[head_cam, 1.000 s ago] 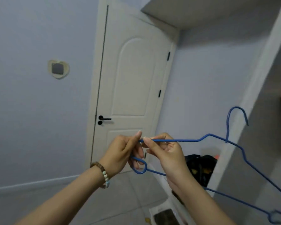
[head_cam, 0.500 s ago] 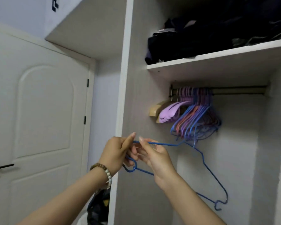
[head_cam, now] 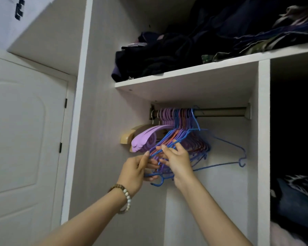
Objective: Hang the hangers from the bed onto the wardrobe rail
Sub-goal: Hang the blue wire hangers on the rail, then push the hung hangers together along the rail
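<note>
A blue wire hanger hangs with its hook over the metal wardrobe rail, at the right end of a bunch of several purple, pink and blue hangers. Its right shoulder end curls near the wardrobe's inner wall. My left hand pinches the blue hanger's left end. My right hand also grips that left part of the hanger, right beside the left hand. Both hands are below and left of the rail.
A shelf above the rail holds dark folded clothes. Wooden hangers and flat lilac hangers hang at the rail's left end. A white door stands to the left. Another compartment with clothes is on the right.
The view swung from the door to the wardrobe. Both hands rose with the blue hanger, and its hook now sits over the rail beside the other hangers.
</note>
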The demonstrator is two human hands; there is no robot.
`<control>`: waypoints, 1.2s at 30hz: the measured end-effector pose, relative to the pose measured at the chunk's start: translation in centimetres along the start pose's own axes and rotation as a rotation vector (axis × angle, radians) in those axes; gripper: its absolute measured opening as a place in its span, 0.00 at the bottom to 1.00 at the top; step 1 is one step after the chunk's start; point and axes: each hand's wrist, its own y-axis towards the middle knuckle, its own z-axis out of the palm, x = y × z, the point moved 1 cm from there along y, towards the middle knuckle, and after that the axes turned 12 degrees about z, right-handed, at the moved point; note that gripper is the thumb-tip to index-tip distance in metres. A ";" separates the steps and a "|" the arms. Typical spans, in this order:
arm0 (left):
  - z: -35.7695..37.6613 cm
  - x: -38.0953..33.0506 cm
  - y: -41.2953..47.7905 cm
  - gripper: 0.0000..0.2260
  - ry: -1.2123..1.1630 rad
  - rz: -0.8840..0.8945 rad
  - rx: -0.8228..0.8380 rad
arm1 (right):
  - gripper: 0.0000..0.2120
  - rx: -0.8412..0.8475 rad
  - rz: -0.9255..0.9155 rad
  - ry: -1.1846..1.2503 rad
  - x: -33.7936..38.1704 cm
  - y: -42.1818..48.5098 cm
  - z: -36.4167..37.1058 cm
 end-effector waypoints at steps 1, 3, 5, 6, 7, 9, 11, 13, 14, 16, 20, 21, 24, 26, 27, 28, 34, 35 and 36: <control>0.7 0.3 0.5 0.17 -0.020 -0.008 0.028 | 0.11 0.000 -0.001 -0.010 0.3 0.7 -0.5; 2.0 0.7 1.5 0.15 -0.028 -0.001 0.069 | 0.09 -0.006 0.004 -0.012 0.8 2.0 -1.4; 3.0 1.1 2.7 0.14 -0.007 0.012 0.096 | 0.14 -0.021 0.010 -0.016 1.2 3.4 -2.2; 3.5 1.2 3.2 0.14 -0.005 0.012 0.108 | 0.19 -0.035 0.014 -0.017 1.3 4.2 -2.5; 3.9 1.3 3.7 0.15 -0.011 0.010 0.118 | 0.23 -0.048 0.017 -0.020 1.4 4.8 -2.8; 4.8 1.2 4.6 0.15 -0.020 0.004 0.124 | 0.23 -0.078 0.030 -0.024 1.7 6.2 -3.5; 5.5 1.2 5.5 0.14 -0.032 -0.023 0.119 | 0.16 -0.081 0.051 -0.013 2.2 7.3 -4.1; 6.1 1.4 6.3 0.14 -0.043 -0.053 0.114 | 0.12 -0.082 0.088 -0.005 2.6 8.3 -4.5; 6.3 1.4 6.6 0.15 -0.042 -0.068 0.111 | 0.14 -0.085 0.111 -0.001 2.8 8.7 -4.6; 6.6 1.4 7.2 0.15 -0.027 -0.094 0.109 | 0.23 -0.092 0.158 -0.010 2.9 9.2 -4.8; 6.5 1.9 7.6 0.14 0.063 -0.112 0.115 | 0.28 -0.102 0.215 -0.017 2.3 9.5 -5.3; 6.3 2.3 7.6 0.14 0.118 -0.105 0.126 | 0.26 -0.104 0.220 -0.026 1.9 9.4 -5.4; 5.5 2.9 7.0 0.13 0.247 -0.095 0.155 | 0.31 -0.131 0.198 -0.052 0.9 9.2 -5.7; 4.8 2.9 6.6 0.13 0.282 -0.094 0.163 | 0.36 -0.165 0.160 -0.115 0.2 9.0 -5.8; 4.4 2.8 6.4 0.14 0.297 -0.098 0.167 | 0.38 -0.202 0.134 -0.171 0.0 8.8 -5.7; 4.0 2.6 6.1 0.14 0.297 -0.104 0.171 | 0.39 -0.241 0.104 -0.232 -0.1 8.4 -5.5; -0.8 -0.1 3.9 0.16 0.240 -0.102 0.136 | 0.36 -0.341 -0.100 -0.416 0.5 4.4 -1.4; -2.1 -0.6 3.5 0.15 0.244 -0.088 0.118 | 0.35 -0.338 -0.141 -0.424 0.7 3.7 -0.3; -3.5 -1.3 2.9 0.15 0.245 -0.078 0.098 | 0.34 -0.325 -0.166 -0.429 0.8 3.0 1.0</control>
